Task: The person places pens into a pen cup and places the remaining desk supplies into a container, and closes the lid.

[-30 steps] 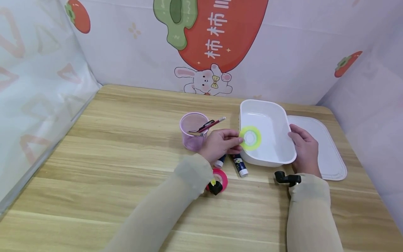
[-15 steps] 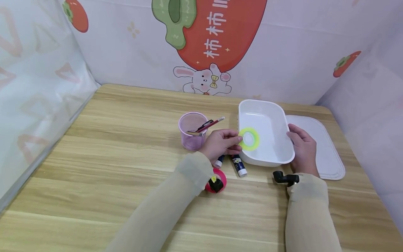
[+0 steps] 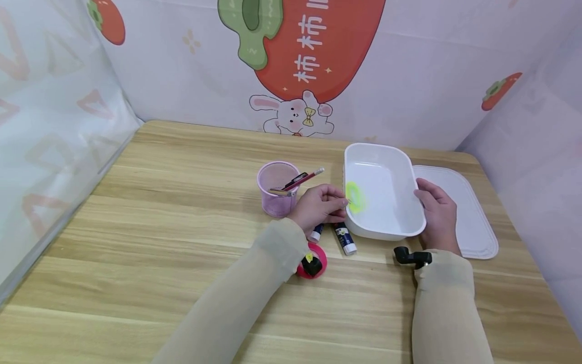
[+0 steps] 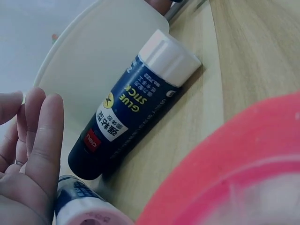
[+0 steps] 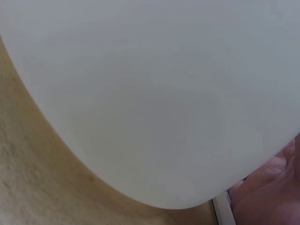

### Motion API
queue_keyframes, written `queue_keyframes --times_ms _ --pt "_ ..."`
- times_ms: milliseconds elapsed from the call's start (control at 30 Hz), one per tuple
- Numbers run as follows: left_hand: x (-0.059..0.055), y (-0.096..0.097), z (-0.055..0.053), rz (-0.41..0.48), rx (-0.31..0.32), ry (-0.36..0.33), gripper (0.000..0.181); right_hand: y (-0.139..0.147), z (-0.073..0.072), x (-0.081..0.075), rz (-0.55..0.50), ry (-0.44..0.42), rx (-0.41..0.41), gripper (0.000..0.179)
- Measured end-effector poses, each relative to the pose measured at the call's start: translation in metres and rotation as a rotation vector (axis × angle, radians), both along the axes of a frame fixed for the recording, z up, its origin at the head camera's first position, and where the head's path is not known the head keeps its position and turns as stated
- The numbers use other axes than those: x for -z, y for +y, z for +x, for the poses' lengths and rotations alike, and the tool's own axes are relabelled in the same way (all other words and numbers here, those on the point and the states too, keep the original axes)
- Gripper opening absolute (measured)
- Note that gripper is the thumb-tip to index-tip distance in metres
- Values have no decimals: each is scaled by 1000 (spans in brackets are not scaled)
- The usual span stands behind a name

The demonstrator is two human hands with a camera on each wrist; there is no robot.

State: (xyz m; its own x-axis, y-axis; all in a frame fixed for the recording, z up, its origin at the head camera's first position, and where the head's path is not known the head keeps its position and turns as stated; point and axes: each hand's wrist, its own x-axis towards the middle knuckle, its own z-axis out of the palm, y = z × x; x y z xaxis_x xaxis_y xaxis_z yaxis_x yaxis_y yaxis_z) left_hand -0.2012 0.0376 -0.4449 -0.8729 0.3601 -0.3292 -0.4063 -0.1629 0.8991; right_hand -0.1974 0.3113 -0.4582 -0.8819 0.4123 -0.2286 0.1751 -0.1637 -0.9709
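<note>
We are slanting our left forearm (image 3: pixel 232 298) across the tabletop (image 3: pixel 150 242), our left grip (image 3: pixel 320 206) pointing toward the right edge, fingers (image 4: pixel 45 140) nearly straight, thumb (image 4: pixel 9 107) close beside them. Nearer that edge, we are aiming our right forearm (image 3: pixel 447 313) at the far edge, our right grip (image 3: pixel 438 217) bending at the fingers.
</note>
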Motion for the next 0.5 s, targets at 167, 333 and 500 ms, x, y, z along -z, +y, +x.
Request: queue_keyframes --times_ms 167,333,500 --pt "1 0 0 -5 4 7 15 -1 0 -1 19 -19 0 39" --pt "0 -1 1 -3 1 6 14 -1 0 -2 5 -15 -2 39" --pt "-2 -2 1 -7 -1 10 14 -2 1 -1 -22 3 -3 40"
